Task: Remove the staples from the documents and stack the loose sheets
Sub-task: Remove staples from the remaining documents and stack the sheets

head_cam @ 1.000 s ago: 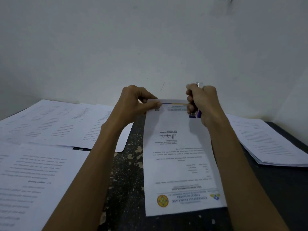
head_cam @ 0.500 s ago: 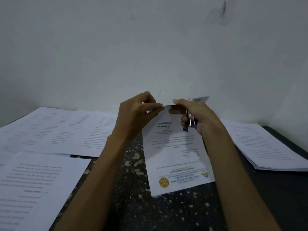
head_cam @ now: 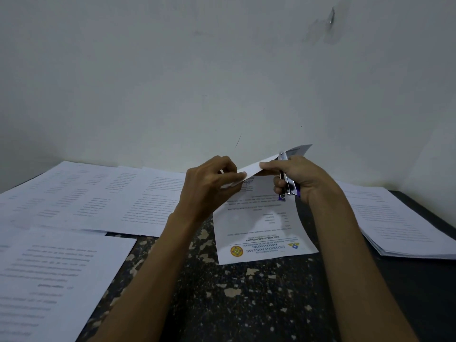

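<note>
A printed document (head_cam: 259, 228) with a yellow crest and a blue-yellow logo on its near end lies partly on the dark speckled table (head_cam: 222, 292), its far end lifted and curled over. My left hand (head_cam: 209, 183) pinches that raised far edge between thumb and fingers. My right hand (head_cam: 298, 178) pinches the same edge just to the right with thumb and forefinger while its other fingers grip a small metal and purple stapler (head_cam: 287, 183). No staple can be made out.
Several loose printed sheets (head_cam: 98, 198) are spread over the left of the table, with another sheet (head_cam: 49, 280) nearer at the front left. A thick paper stack (head_cam: 399, 223) lies at the right. A white wall stands right behind.
The document's far end has been lifted off the table and folded towards me. Both hands rose with it and moved closer together; the sheet's near end slid away from me.
</note>
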